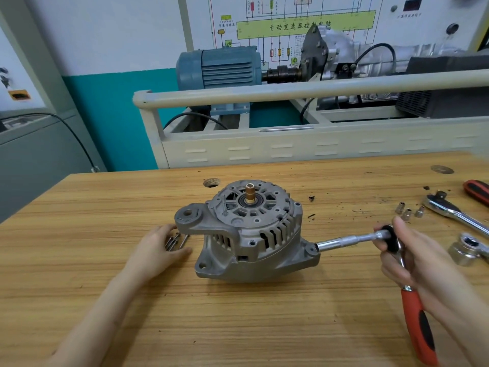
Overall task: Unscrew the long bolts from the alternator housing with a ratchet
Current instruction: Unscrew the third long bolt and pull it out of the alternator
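In the head view, the alternator (247,231) is sitting near the middle of the bench (79,234), shaft pointing up and away. The right hand (412,250), at 3 o'clock from it, is curling round the ratchet (391,238) head, with the red handle hanging down toward 5 o'clock. The extension (344,241) is running from the ratchet toward 9 o'clock, its socket end meeting the housing ear at the alternator's 4 o'clock.

The left hand (158,247), at 9 o'clock, is lying flat with fingers relaxed over several loose bolts (176,241), touching no part of the alternator.

To do this well, the extension probably needs keeping in line with the bolt, and the left hand likely ought to be bracing the housing so it cannot spin.
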### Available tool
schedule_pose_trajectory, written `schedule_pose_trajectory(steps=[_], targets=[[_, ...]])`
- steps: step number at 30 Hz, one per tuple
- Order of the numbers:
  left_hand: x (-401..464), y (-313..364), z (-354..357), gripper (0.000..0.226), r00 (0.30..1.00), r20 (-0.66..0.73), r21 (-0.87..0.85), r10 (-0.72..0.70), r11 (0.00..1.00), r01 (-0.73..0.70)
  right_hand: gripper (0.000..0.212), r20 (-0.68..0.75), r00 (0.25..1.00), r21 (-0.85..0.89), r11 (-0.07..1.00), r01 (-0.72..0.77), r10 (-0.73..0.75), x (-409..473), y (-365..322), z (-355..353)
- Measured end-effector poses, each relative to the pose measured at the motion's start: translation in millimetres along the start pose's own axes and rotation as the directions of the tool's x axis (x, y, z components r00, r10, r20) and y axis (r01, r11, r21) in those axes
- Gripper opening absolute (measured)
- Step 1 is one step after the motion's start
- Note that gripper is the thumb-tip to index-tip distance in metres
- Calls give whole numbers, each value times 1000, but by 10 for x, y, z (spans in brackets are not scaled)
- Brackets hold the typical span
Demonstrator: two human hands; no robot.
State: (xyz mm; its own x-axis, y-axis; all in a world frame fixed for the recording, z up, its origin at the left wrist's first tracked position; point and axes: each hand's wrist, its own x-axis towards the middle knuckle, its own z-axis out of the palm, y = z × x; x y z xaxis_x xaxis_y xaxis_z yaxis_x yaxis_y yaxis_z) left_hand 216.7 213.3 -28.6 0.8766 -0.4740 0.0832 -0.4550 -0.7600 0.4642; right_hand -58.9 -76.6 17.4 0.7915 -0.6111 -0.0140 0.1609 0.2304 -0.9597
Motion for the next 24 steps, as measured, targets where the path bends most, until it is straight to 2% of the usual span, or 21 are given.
schedule_pose_trajectory(steps=[5,8,10,12,13,15,17,19,21,22,24], targets=[[-59,55,-13,52,998,-55,-37,16,999,-18,33,-19,1000,-22,1000,5,-5,-5,-20,-4],[-193,238,-84,36,967,-246,-77,62,993,-84,32,-27,999,-33,999,36,-37,-16,-56,-21],[-365,436,-208,23,884,-460,-151,79,975,-166,30,-24,998,-23,998,58,-58,-28,-73,-42],[-587,665,-369,14,746,-651,-169,141,931,-324,28,-1,998,-48,996,70,-70,-44,-85,-60],[-709,786,-450,12,682,-701,-138,206,900,-414,28,17,997,-65,995,75,-74,-53,-86,-57],[-934,1020,-558,12,588,-715,-32,378,823,-568,26,44,995,-74,993,89,-86,-59,-84,-35],[-1074,1205,-573,14,532,-680,38,504,750,-661,25,23,994,-61,993,104,-103,-43,-91,-40],[-1114,1308,-539,16,529,-663,35,530,727,-686,28,-18,992,-56,990,126,-127,-17,-147,-80],[-1088,1329,-501,22,553,-658,15,511,743,-669,28,-41,983,-80,982,173,-176,3,-255,-188],[-1063,1318,-482,25,573,-651,2,497,757,-654,27,-43,975,-144,967,209,-217,10,-316,-259],[-1004,1282,-442,31,620,-636,-47,459,779,-625,16,-13,950,-389,876,284,-313,33,-399,-405]])
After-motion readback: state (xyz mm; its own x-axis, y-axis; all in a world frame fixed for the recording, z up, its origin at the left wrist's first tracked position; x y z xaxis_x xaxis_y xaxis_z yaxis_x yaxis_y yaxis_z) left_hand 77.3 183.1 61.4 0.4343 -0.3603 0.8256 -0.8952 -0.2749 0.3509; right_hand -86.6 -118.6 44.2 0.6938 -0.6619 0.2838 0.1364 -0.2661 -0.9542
